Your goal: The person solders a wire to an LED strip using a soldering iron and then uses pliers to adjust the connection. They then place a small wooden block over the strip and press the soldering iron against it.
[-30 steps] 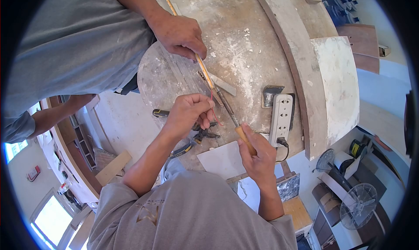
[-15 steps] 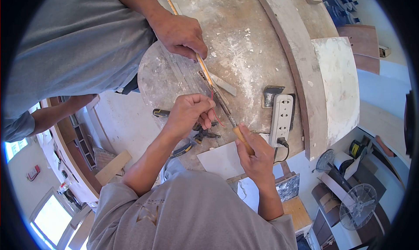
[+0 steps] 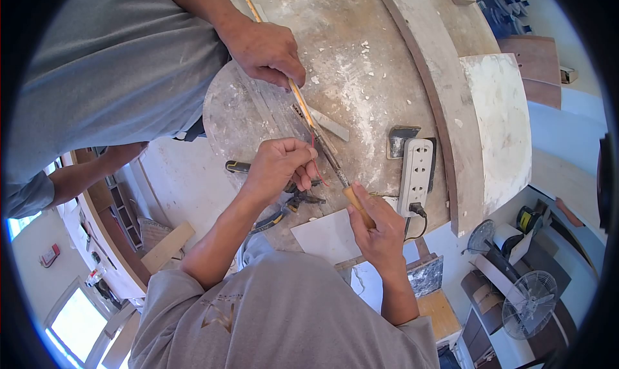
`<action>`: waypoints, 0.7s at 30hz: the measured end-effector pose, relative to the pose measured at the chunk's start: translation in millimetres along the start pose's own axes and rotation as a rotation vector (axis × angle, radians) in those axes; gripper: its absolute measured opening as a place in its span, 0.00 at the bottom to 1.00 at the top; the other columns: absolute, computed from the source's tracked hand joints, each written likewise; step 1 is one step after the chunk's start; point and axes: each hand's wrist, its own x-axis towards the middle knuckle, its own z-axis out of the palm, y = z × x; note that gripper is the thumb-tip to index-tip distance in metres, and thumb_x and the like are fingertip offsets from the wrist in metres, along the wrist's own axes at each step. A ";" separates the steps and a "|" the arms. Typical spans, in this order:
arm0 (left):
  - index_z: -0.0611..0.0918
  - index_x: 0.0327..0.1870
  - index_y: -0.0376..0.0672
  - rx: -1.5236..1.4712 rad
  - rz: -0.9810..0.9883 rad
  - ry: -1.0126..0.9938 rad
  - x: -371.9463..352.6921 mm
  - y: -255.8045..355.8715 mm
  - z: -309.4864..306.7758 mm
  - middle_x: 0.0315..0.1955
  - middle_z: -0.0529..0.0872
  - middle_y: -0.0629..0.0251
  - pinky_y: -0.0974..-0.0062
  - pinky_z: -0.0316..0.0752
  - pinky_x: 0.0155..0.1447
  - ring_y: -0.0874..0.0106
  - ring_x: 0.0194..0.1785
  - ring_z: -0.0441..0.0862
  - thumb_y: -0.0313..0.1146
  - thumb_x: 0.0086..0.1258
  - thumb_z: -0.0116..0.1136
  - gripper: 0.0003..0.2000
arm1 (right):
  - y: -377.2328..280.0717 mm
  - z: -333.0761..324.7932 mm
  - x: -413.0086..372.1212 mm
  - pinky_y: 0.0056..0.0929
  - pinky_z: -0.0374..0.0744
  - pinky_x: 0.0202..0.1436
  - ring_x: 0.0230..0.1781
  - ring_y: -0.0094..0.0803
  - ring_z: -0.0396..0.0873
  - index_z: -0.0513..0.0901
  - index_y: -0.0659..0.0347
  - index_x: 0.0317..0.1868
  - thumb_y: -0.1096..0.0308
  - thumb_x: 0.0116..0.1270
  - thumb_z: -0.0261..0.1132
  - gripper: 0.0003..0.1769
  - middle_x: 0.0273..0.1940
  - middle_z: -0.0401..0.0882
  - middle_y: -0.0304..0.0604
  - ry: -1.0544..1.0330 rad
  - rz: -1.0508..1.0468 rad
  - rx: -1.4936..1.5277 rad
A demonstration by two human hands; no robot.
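My right hand (image 3: 379,230) is wrapped round the wooden handle of a soldering iron (image 3: 358,204). The iron's metal shaft points up and left, its tip at the end of a thin yellowish strip (image 3: 302,101). A thin red wire (image 3: 319,172) is pinched between the thumb and fingers of my left hand (image 3: 284,166), and its upper end meets the strip near the iron's tip. A co-worker's hand (image 3: 267,54) holds the strip from above. Behind the joint a flat pale piece (image 3: 330,125) lies on the table.
Pliers (image 3: 290,208) and a yellow-black tool (image 3: 238,166) lie left of my hands on the dusty table (image 3: 361,21). A white power strip (image 3: 416,175) with a black plug stands at right. Beyond it runs a long curved board (image 3: 445,111). A fan (image 3: 529,304) is at lower right.
The iron and both my hands stay almost in place. The co-worker's other arm at the left has shifted slightly to the right.
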 end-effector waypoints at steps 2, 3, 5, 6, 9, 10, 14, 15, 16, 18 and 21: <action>0.84 0.35 0.33 0.000 0.001 0.001 0.0 0.2 0.2 0.23 0.86 0.63 0.82 0.77 0.26 0.77 0.20 0.81 0.29 0.74 0.61 0.08 | 0.0 0.1 0.0 0.30 0.82 0.39 0.33 0.40 0.86 0.84 0.64 0.63 0.81 0.61 0.73 0.28 0.38 0.88 0.55 0.001 -0.001 -0.001; 0.84 0.35 0.33 0.001 0.003 0.001 0.0 0.1 0.1 0.23 0.86 0.63 0.82 0.77 0.26 0.77 0.20 0.81 0.29 0.74 0.61 0.08 | 0.2 0.3 -0.2 0.30 0.82 0.39 0.33 0.40 0.86 0.84 0.64 0.63 0.81 0.61 0.73 0.28 0.39 0.88 0.55 0.002 -0.001 -0.001; 0.84 0.35 0.34 0.004 0.002 0.002 0.2 0.1 0.1 0.23 0.86 0.63 0.82 0.77 0.26 0.77 0.20 0.81 0.29 0.74 0.61 0.08 | 0.3 0.5 -0.4 0.30 0.82 0.39 0.33 0.40 0.86 0.84 0.64 0.63 0.81 0.61 0.73 0.28 0.39 0.88 0.55 0.003 -0.002 0.000; 0.84 0.35 0.34 0.006 0.001 0.001 0.3 0.1 0.1 0.23 0.86 0.63 0.82 0.77 0.25 0.77 0.20 0.81 0.29 0.75 0.61 0.08 | 0.3 0.6 -0.4 0.30 0.82 0.39 0.33 0.40 0.86 0.84 0.64 0.63 0.81 0.61 0.73 0.28 0.39 0.88 0.55 0.004 -0.002 0.001; 0.84 0.35 0.34 0.007 -0.002 0.001 0.1 0.5 0.3 0.23 0.86 0.63 0.82 0.77 0.25 0.78 0.20 0.81 0.29 0.75 0.61 0.08 | 0.6 0.8 -0.6 0.30 0.82 0.39 0.33 0.40 0.86 0.84 0.64 0.63 0.81 0.61 0.73 0.28 0.38 0.88 0.54 0.005 -0.003 0.003; 0.84 0.35 0.34 0.007 -0.003 0.001 0.1 0.7 0.2 0.23 0.86 0.63 0.82 0.77 0.25 0.78 0.20 0.81 0.29 0.75 0.61 0.08 | 0.8 0.9 -0.7 0.30 0.82 0.38 0.33 0.40 0.86 0.84 0.64 0.63 0.81 0.61 0.73 0.28 0.38 0.88 0.54 0.005 -0.004 0.003; 0.84 0.35 0.34 0.010 -0.002 0.000 0.2 0.1 -0.3 0.23 0.86 0.63 0.82 0.76 0.25 0.78 0.20 0.81 0.29 0.75 0.61 0.08 | 0.8 0.6 -0.4 0.30 0.82 0.38 0.33 0.40 0.86 0.84 0.64 0.63 0.81 0.61 0.73 0.28 0.38 0.88 0.55 0.002 -0.007 0.001; 0.84 0.35 0.34 0.012 -0.001 0.001 0.2 0.3 -0.1 0.23 0.86 0.63 0.82 0.76 0.25 0.78 0.20 0.81 0.29 0.74 0.61 0.08 | 0.5 0.7 -0.5 0.30 0.82 0.38 0.33 0.40 0.86 0.84 0.64 0.63 0.81 0.61 0.73 0.28 0.39 0.88 0.55 0.005 -0.009 -0.001; 0.84 0.35 0.34 0.014 -0.001 0.002 0.2 0.4 -0.1 0.23 0.86 0.63 0.82 0.76 0.25 0.78 0.20 0.81 0.29 0.74 0.61 0.08 | 0.4 0.8 -0.5 0.30 0.82 0.39 0.33 0.41 0.86 0.84 0.64 0.63 0.81 0.61 0.73 0.28 0.39 0.88 0.55 0.007 -0.010 -0.002; 0.84 0.35 0.33 0.013 0.001 -0.003 0.4 0.3 -0.7 0.23 0.86 0.63 0.82 0.76 0.25 0.78 0.20 0.81 0.29 0.74 0.61 0.08 | 1.3 1.0 -0.5 0.30 0.82 0.39 0.33 0.41 0.87 0.84 0.64 0.64 0.81 0.61 0.73 0.28 0.39 0.88 0.55 0.010 -0.021 0.000; 0.84 0.35 0.33 0.016 -0.002 -0.003 0.4 0.5 -0.8 0.23 0.86 0.63 0.82 0.76 0.25 0.78 0.20 0.81 0.29 0.74 0.61 0.08 | 2.1 1.2 -0.8 0.30 0.82 0.38 0.33 0.41 0.86 0.84 0.63 0.64 0.81 0.61 0.73 0.28 0.39 0.88 0.55 0.010 -0.019 0.003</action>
